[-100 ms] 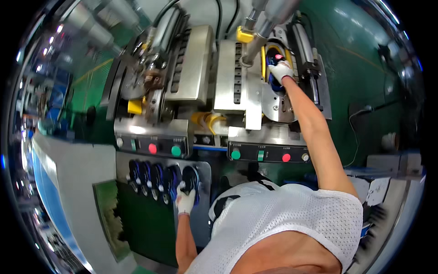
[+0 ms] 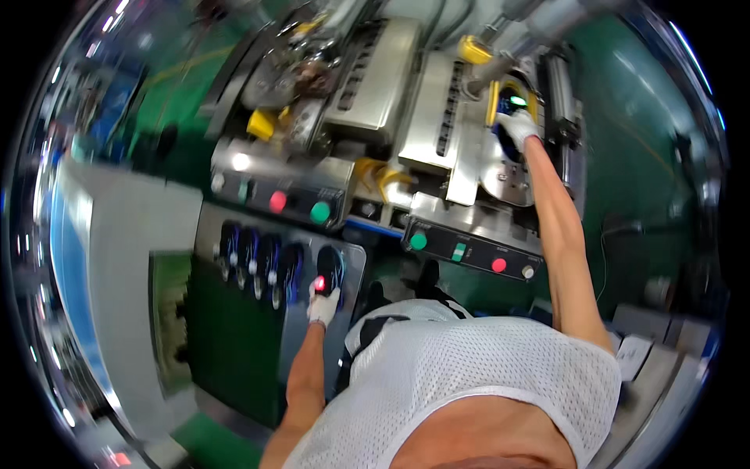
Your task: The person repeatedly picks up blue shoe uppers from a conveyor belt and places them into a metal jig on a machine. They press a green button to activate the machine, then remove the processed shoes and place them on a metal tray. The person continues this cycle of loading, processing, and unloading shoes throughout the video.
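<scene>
The white-gloved left hand (image 2: pixel 323 306) has its grip curled around a blue-black shoe's (image 2: pixel 331 266) near end, by the right edge of the grey metal counter (image 2: pixel 356 262). The white-gloved right hand (image 2: pixel 519 127) covers a dark-blue shoe (image 2: pixel 508 148), closure unclear; best keep both steady.

Shoes (image 2: pixel 291 270) on tray (image 2: pixel 355 270), tray before machines (image 2: pixel 375 74)

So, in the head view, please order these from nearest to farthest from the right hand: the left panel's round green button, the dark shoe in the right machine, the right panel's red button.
1. Dark shoe: touching the right hand.
2. Red button: below the hand, on the right panel.
3. Round green button: farther left, on the left panel.
</scene>
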The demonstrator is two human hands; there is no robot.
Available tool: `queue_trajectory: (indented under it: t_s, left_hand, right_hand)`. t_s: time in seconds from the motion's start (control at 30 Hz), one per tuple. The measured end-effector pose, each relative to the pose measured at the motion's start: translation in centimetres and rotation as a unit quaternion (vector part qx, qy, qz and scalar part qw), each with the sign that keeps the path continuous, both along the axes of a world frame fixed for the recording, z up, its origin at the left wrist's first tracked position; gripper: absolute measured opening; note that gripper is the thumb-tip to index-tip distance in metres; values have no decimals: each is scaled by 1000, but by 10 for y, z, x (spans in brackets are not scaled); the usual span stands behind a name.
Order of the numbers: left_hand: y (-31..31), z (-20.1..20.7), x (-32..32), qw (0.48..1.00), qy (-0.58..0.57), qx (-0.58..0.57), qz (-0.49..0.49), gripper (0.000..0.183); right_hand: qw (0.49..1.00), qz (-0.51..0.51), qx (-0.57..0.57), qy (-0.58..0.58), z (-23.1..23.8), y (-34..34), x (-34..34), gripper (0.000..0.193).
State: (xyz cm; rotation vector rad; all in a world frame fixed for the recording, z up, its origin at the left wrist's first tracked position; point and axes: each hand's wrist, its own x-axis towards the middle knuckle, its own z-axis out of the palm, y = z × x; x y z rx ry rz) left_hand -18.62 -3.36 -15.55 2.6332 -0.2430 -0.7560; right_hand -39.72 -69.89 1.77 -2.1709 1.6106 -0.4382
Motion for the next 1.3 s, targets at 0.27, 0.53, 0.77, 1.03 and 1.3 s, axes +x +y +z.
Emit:
queue_trajectory:
  t_s: [0.27,0.53,0.77,1.03,1.3]
  left_hand:
    - [61,23,-45,988,47,-137,-43,79]
    - [122,38,9,953,-24,-274,-124,76]
    - [171,2,73,983,-52,-121,-130,87]
    - [150,-21,75,994,23,-58,-94,90]
    - [111,-32,2,966,45,-79,-241,97]
  right_hand:
    - [959,237,-79,-134,-1,430,-10,96]
    - [921,287,-145,220,-66,496,15,100]
    - [979,185,75,41,-194,706,117,108]
    - [982,-23,180,60,-225,714,139,79]
    - [868,-141,331,-341,-209,684,43,44]
